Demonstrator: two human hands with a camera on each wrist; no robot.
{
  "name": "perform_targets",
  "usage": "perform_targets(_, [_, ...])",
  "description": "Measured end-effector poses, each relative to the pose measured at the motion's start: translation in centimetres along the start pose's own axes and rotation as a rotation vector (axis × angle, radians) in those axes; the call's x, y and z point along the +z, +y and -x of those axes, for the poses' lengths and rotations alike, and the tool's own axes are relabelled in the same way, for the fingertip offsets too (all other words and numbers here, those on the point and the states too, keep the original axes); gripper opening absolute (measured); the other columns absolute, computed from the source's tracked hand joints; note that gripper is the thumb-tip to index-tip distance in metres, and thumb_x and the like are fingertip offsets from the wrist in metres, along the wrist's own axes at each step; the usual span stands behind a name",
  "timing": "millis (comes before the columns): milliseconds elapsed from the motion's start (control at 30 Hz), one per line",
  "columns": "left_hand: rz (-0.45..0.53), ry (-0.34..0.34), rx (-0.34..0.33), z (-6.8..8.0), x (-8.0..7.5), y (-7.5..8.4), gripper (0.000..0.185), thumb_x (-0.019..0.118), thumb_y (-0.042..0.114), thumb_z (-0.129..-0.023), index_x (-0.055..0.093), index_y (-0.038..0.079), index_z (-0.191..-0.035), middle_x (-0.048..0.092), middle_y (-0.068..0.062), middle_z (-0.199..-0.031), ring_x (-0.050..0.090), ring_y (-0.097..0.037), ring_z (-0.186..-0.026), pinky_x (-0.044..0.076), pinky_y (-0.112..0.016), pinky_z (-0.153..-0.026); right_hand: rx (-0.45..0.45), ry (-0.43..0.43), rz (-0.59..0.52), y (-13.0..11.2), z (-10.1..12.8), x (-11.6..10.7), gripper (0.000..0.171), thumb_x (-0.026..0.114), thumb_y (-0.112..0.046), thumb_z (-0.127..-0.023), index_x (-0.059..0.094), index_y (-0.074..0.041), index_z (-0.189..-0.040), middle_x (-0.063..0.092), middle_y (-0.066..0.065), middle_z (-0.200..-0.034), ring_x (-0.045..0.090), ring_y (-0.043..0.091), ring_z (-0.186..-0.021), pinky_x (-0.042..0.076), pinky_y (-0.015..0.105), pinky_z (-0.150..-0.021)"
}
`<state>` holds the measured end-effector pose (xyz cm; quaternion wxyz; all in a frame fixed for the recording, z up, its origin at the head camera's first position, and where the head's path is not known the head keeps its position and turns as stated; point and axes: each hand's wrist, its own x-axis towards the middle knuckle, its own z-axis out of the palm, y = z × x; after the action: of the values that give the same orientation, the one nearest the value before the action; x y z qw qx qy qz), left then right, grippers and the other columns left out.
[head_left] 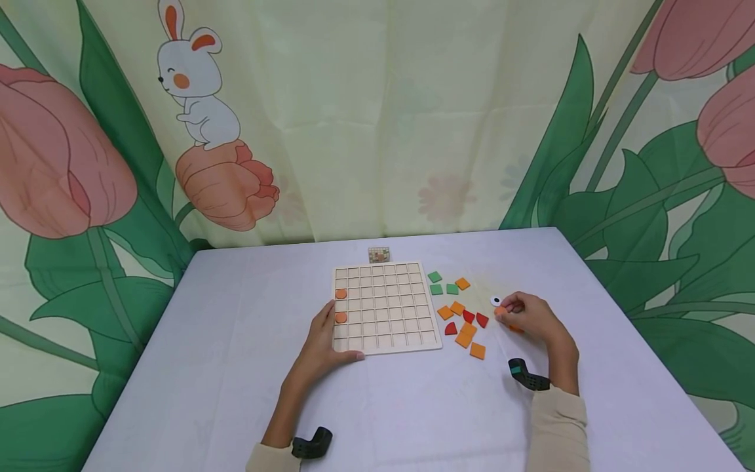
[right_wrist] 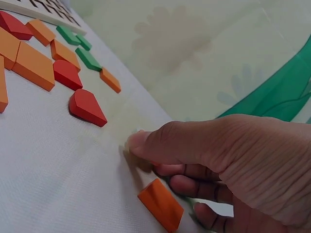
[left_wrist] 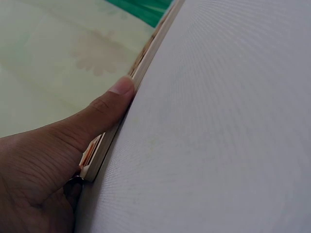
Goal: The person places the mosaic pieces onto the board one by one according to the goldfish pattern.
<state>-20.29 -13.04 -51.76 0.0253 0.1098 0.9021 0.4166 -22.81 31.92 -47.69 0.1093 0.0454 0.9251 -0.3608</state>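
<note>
A pale wooden grid board (head_left: 386, 308) lies on the table, with two round orange pieces (head_left: 341, 317) in its left column. My left hand (head_left: 321, 341) holds the board's near left corner, the thumb (left_wrist: 122, 86) along the front edge and the other fingers at the left side. Off to the right, my right hand (head_left: 533, 318) pinches a small orange piece (head_left: 500, 310) between thumb and fingertips; its full outline is hidden. Beside those fingertips lies a white disc (head_left: 495, 301) with a black dot. Under the hand is an orange square piece (right_wrist: 162, 205).
Between board and right hand lie loose orange squares (head_left: 478, 351), red pieces (head_left: 482, 320) with one rounded side and green pieces (head_left: 434, 276). A small patterned card (head_left: 379, 255) stands behind the board. The white-covered table (head_left: 224, 367) meets a printed curtain (head_left: 354, 131) at the back.
</note>
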Motion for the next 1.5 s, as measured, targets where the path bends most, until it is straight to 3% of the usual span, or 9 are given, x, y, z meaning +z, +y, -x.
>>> perform_targets(500, [-0.005,-0.009,-0.013,0.0,0.0,0.0,0.133,0.094,0.044,-0.063,0.012,0.003,-0.159,0.015,-0.015,-0.166,0.014,-0.035,-0.152,0.025,-0.053,-0.121,-0.007,0.045,-0.024,-0.8,0.0,0.0,0.043,0.071,-0.025,-0.091,0.055,-0.001,-0.122,0.058,0.020,-0.113,0.053,0.030,-0.102,0.056,0.023,-0.075])
perform_targets(800, [-0.001,0.018,0.016,0.0,0.0,0.0,0.131,0.094,0.043,-0.062,0.016,-0.001,-0.158,0.019,-0.019,-0.164,0.018,-0.039,-0.150,0.029,-0.056,-0.118,-0.065,0.056,-0.029,-2.2,-0.4,0.7,0.042,0.072,-0.026,-0.090,0.058,-0.001,-0.122,0.060,0.020,-0.114,0.053,0.029,-0.102,0.057,0.028,-0.076])
perform_targets(1000, [0.001,-0.003,-0.017,0.1,-0.1,0.1,0.132,0.094,0.043,-0.063,0.013,0.003,-0.159,0.016,-0.015,-0.165,0.015,-0.035,-0.152,0.027,-0.053,-0.120,-0.097,0.064,-0.008,-3.2,-0.9,1.6,0.039,0.072,-0.024,-0.090,0.060,-0.002,-0.120,0.062,0.018,-0.113,0.053,0.028,-0.103,0.056,0.032,-0.082])
perform_targets(1133, [-0.001,0.001,-0.007,0.1,-0.1,0.1,0.131,0.094,0.043,-0.063,0.014,0.002,-0.159,0.017,-0.016,-0.165,0.016,-0.037,-0.152,0.027,-0.054,-0.120,-0.141,0.071,0.010,-3.9,-1.3,2.5,0.036,0.071,-0.022,-0.090,0.061,-0.002,-0.118,0.063,0.017,-0.112,0.054,0.029,-0.104,0.056,0.039,-0.088])
perform_targets(1367, [-0.003,0.002,-0.010,0.1,-0.1,0.1,0.132,0.094,0.043,-0.063,0.014,0.002,-0.159,0.017,-0.014,-0.165,0.016,-0.036,-0.152,0.027,-0.053,-0.120,-0.231,0.050,0.009,-5.6,-1.8,4.1,0.033,0.070,-0.021,-0.090,0.062,-0.002,-0.116,0.063,0.015,-0.110,0.055,0.026,-0.100,0.054,0.032,-0.080])
perform_targets(1500, [0.002,-0.004,-0.011,0.0,-0.1,0.1,0.132,0.094,0.043,-0.063,0.013,0.002,-0.159,0.016,-0.014,-0.165,0.016,-0.035,-0.152,0.026,-0.052,-0.120,-0.299,0.043,0.028,-6.6,-2.0,5.2,0.031,0.071,-0.019,-0.090,0.063,-0.002,-0.114,0.064,0.012,-0.107,0.056,0.026,-0.099,0.053,0.037,-0.085])
